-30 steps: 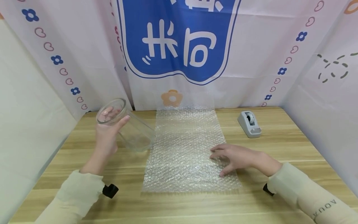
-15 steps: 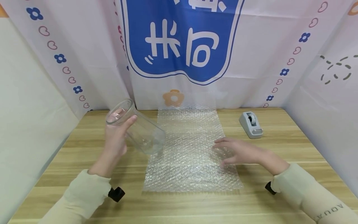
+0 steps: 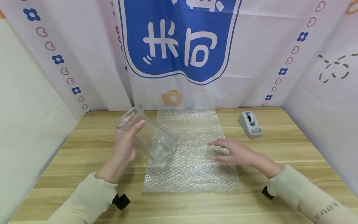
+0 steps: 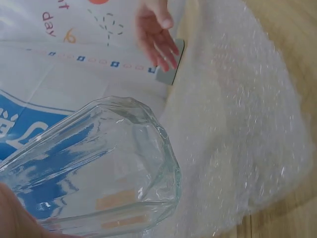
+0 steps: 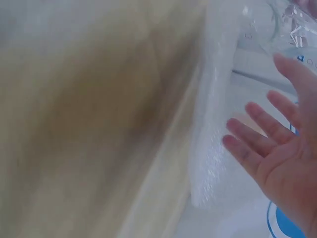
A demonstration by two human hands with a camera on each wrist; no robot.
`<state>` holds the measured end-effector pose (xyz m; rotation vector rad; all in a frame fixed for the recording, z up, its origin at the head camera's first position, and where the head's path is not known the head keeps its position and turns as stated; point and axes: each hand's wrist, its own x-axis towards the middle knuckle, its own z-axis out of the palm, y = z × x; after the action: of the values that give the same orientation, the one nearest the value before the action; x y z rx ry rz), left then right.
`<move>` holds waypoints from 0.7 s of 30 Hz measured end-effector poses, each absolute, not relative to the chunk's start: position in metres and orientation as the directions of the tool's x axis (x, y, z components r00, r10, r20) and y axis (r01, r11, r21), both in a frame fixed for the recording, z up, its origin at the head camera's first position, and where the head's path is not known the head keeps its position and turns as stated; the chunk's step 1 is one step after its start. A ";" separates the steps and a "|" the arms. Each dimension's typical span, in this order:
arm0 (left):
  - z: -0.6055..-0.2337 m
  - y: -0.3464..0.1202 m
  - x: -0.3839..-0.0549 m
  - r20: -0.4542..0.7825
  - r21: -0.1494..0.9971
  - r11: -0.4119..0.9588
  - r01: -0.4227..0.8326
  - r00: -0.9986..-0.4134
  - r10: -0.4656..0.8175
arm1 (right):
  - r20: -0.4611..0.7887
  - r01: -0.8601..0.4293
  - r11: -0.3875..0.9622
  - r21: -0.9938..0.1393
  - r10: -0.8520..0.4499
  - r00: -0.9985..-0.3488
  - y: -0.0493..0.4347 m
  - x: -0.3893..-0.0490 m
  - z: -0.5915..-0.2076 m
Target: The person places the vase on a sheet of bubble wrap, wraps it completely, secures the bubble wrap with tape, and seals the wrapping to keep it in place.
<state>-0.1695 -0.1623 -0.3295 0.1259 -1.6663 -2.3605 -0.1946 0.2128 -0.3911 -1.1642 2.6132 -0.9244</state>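
My left hand grips a clear glass vase near its rim, thumb over the side and fingers round the back. The vase leans, its thick base pointing down and right over a sheet of bubble wrap. In the left wrist view the faceted base of the vase fills the middle. Above the right side of the bubble wrap hovers my right hand, fingers spread and holding nothing. The right wrist view shows its palm with fingers extended.
A grey tape dispenser stands at the back right of the wooden table. Behind the table hangs a printed white curtain, and the far end of the bubble wrap goes up against it. White side walls stand left and right.
My left hand has carried the tilted vase rightward, so its base now overlaps the bubble wrap. My right hand has lifted a little from the sheet and its fingers have straightened.
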 end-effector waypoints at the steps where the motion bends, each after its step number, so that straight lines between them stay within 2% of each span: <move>1: -0.330 -0.161 -0.169 0.073 0.939 -0.311 0.146 -0.970 -0.233 | 0.136 -0.618 0.493 -0.612 -0.704 -0.697 0.211 -0.194 -0.392; 4: -0.330 -0.155 -0.168 0.074 0.941 -0.312 0.134 -0.978 -0.196 | 0.156 -0.556 0.407 -0.725 -0.689 -0.708 0.203 -0.192 -0.396; 10: -0.331 -0.147 -0.165 0.044 0.942 -0.321 0.101 -0.982 -0.181 | 0.073 -0.312 0.242 -0.919 -0.673 -0.736 0.183 -0.185 -0.401; 16: -0.333 -0.136 -0.161 0.010 0.921 -0.381 0.080 -0.983 -0.183 | 0.013 -0.118 0.110 -0.987 -0.675 -0.738 0.168 -0.179 -0.400; 21: -0.336 -0.126 -0.158 0.000 0.909 -0.411 0.067 -0.987 -0.160 | -0.046 -0.004 0.073 -0.997 -0.673 -0.738 0.153 -0.174 -0.403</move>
<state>-0.1582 -0.1264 -0.3357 0.1300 -1.6229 -2.5278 -0.1745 0.1529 -0.4035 -0.6695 1.8480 -1.7145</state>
